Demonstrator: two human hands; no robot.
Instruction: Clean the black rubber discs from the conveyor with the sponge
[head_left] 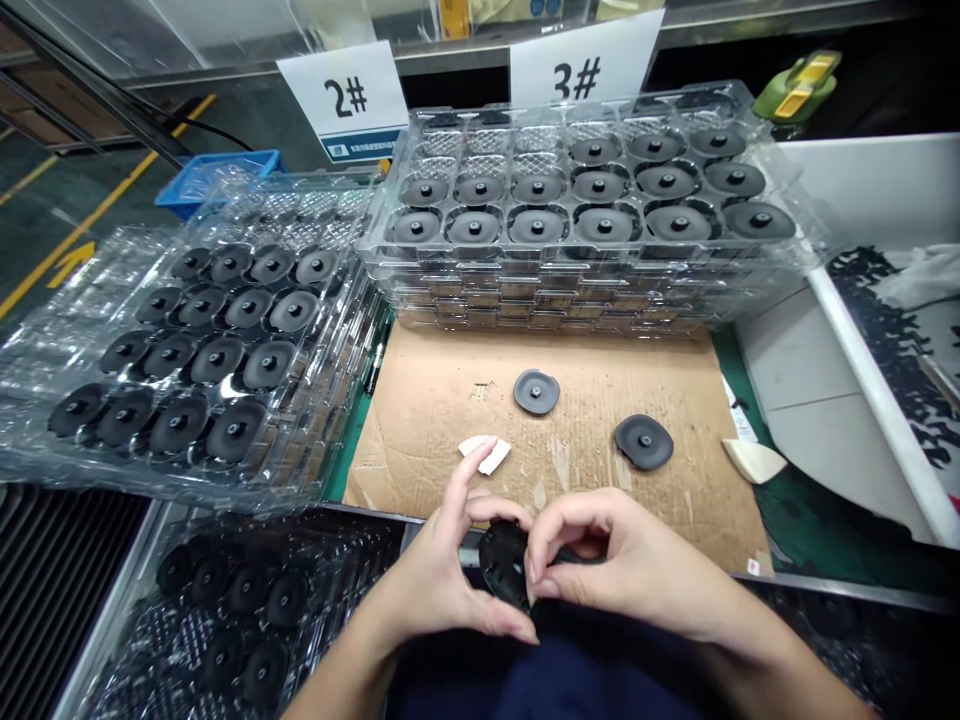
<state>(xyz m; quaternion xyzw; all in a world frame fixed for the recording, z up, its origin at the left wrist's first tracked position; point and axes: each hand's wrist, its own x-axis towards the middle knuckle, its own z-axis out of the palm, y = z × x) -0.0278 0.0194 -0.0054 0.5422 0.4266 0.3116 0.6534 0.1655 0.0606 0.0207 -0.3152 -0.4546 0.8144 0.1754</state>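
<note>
Left hand [439, 575] was curled around a black, rounded plastic disc [501, 565], presumably for steadiness, while the disc's rim was pinched by the right hand [607, 550], near the flat brown cardboard sheet [435, 380].

A 2# sign [346, 97] left of a 3# sign [581, 62], a blue bin [178, 192], a yellow floor arrow [73, 263].

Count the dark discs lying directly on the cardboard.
2: the left disc near the middle of the cardboard, the right disc nearer its right edge. The right hand could hide others.
</note>
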